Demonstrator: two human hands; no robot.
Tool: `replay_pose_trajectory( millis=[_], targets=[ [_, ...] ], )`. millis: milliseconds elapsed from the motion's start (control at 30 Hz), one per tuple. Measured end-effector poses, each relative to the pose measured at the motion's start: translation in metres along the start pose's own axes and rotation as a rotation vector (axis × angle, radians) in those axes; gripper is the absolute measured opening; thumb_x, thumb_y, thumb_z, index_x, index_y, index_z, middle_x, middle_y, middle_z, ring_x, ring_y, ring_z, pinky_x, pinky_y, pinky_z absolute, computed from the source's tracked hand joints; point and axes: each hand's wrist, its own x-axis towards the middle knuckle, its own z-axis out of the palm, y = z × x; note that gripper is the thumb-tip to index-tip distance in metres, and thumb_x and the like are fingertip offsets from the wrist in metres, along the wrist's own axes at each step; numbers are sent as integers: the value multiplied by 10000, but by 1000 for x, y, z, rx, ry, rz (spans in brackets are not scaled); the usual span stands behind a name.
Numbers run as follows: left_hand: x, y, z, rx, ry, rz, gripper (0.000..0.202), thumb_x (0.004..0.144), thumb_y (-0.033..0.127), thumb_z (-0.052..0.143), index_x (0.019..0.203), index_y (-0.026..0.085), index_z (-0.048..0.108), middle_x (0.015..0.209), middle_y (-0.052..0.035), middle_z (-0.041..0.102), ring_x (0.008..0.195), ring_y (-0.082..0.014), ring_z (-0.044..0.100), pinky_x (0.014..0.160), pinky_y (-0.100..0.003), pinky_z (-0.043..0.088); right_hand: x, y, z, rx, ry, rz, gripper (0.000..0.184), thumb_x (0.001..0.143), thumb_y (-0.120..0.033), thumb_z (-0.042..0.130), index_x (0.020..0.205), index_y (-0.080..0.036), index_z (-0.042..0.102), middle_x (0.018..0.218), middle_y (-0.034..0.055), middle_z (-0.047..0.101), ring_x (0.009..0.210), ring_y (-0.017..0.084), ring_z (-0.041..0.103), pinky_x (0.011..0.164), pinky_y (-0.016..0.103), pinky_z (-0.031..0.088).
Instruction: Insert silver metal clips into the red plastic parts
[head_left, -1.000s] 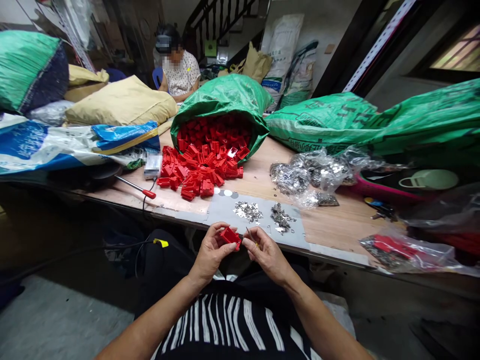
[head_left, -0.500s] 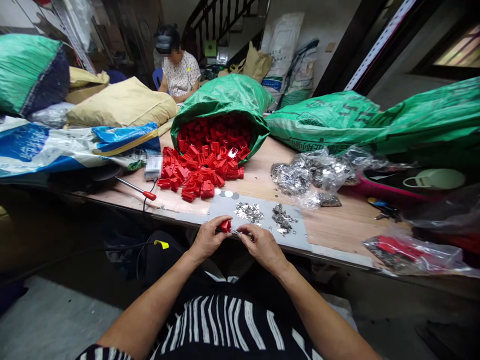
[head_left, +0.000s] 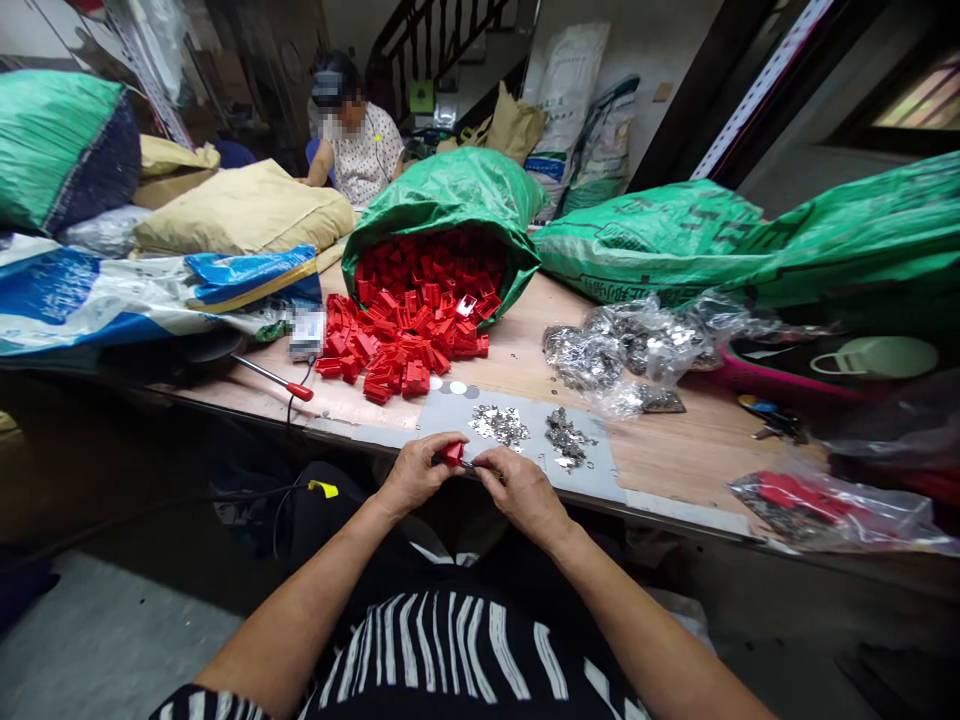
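Note:
Near the front edge of the table, my left hand (head_left: 415,477) is closed on a small red plastic part (head_left: 454,454), pinched between thumb and fingers. My right hand (head_left: 525,497) grips a thin dark tool (head_left: 469,464) whose tip meets the open side of that part. Most of the tool is hidden by my fingers, so its exact kind does not show. Just beyond my hands, a grey mat (head_left: 536,412) bears a heap of shiny flat metal pieces (head_left: 500,425) and a heap of darker metal pieces (head_left: 568,438).
A green sack (head_left: 450,190) spills many red parts (head_left: 397,345) onto the table. To the right lie clear bags of metal pieces (head_left: 592,355) and a pink basin (head_left: 739,372). A red-tipped rod (head_left: 274,378) lies left. Another person (head_left: 364,150) sits across the table.
The tool's tip has shifted slightly against the red part, and my right hand sits a touch nearer to my left. Across the table, the other person's arm has moved outward.

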Motion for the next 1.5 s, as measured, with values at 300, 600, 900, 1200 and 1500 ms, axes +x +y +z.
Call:
replay_pose_trajectory(
  millis=[300, 600, 900, 1200, 1500],
  targets=[
    [1, -2, -1, -7, -13, -17, 361, 701, 166, 712, 1053, 244, 692, 970, -15, 741, 879, -182, 670, 840, -293, 504, 4, 2, -6, 78, -19, 0, 182, 866, -215, 514, 931, -233, 682, 906, 33, 694, 825, 172, 625, 757, 297, 461],
    [2, 1, -1, -43, -9, -44, 344, 678, 136, 716, 1006, 239, 710, 941, -14, 744, 872, -186, 672, 848, -296, 501, 3, -4, -5, -28, -20, 42, 159, 874, -202, 514, 927, -229, 660, 913, 38, 681, 842, 179, 622, 757, 292, 446],
    [3, -2, 1, -68, -4, -66, 291, 651, 148, 745, 934, 209, 712, 879, -12, 734, 820, -178, 663, 819, -287, 491, 1, -28, 6, -254, 3, 147, 152, 908, -193, 472, 898, -219, 621, 903, 69, 658, 815, 205, 624, 675, 295, 410],
    [-1, 5, 1, -154, 43, -108, 271, 664, 181, 747, 916, 210, 654, 798, 16, 671, 732, -139, 604, 732, -248, 460, -1, -4, -2, 154, -1, -34, 152, 936, -224, 396, 1004, -219, 531, 952, 44, 621, 867, 174, 582, 791, 304, 433],
    [-16, 38, 8, -1240, 92, -494, 245, 725, 256, 753, 702, 153, 532, 757, -25, 691, 781, -150, 680, 787, -251, 497, -16, -23, -18, 449, -116, -27, 369, 963, -303, 404, 1320, -213, 393, 605, -65, 533, 574, 116, 501, 652, 247, 409]
  ],
)
